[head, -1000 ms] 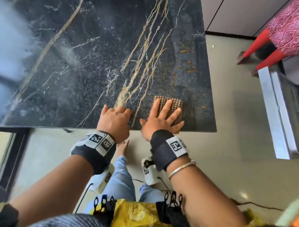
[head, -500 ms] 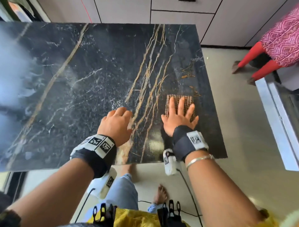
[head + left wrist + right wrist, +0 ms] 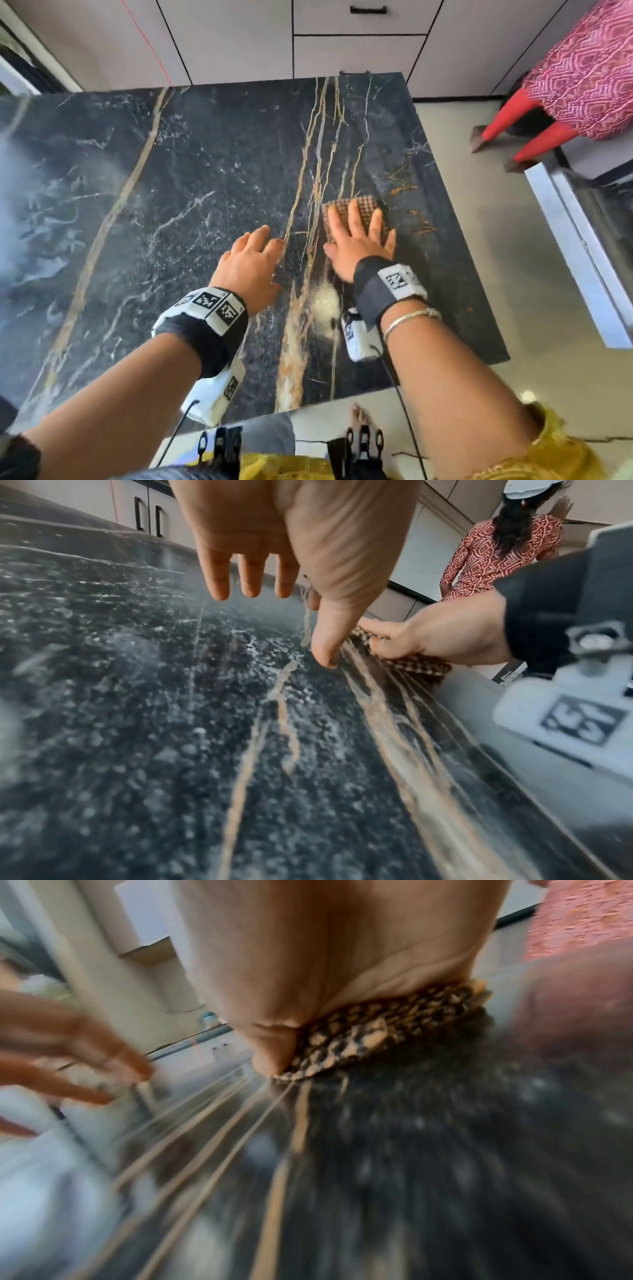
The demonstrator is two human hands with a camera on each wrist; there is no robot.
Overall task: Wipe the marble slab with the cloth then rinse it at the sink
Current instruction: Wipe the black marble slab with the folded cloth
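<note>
We see a black marble slab (image 3: 191, 192), glossy, with gold and white veins running away from us. Pale cabinets (image 3: 342, 37) with black handles stand beyond the slab; a grey floor (image 3: 472, 212) lies right of it. A steel counter edge (image 3: 575, 253) sits further right of the slab, and a second person (image 3: 496, 553) in a red patterned top stands past its far right corner. Orange smears (image 3: 421, 222) mark the slab near its right edge.

The cloth (image 3: 363, 212) is a small brown checked weave, folded flat, lying on the slab toward its right side, just left of the smears. Our right hand (image 3: 359, 236) lies on it, fingers spread and straight, palm pressing down. Our left hand (image 3: 250, 263) is just left of the cloth, fingers straight and relaxed, holding nothing; thumb tip touches the slab. The right wrist view is blurred.
</note>
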